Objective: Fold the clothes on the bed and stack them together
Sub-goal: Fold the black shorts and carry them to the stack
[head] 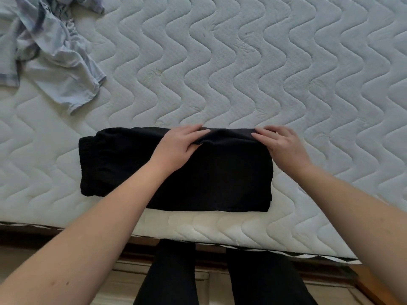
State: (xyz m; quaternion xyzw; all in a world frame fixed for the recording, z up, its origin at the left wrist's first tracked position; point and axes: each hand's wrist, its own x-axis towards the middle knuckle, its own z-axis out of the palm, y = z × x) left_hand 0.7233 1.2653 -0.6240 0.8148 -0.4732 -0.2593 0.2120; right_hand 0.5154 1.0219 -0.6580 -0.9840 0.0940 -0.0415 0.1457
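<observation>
A black garment (220, 179) lies folded into a wide rectangle near the front edge of the bed, its waistband end at the left. My left hand (178, 146) pinches the garment's far edge near the middle, thumb under a fold and fingers on top. My right hand (282, 144) grips the far right corner of the same garment, fingers curled over the edge. A crumpled pale blue garment (55, 62) with darker patches lies unfolded at the far left of the bed.
The white quilted mattress (242, 73) stretches wide behind and to the right of the black garment. Its front edge (220, 236) runs just below the garment, with a dark wooden bed frame under it. My legs in black trousers (220, 280) stand against the bed.
</observation>
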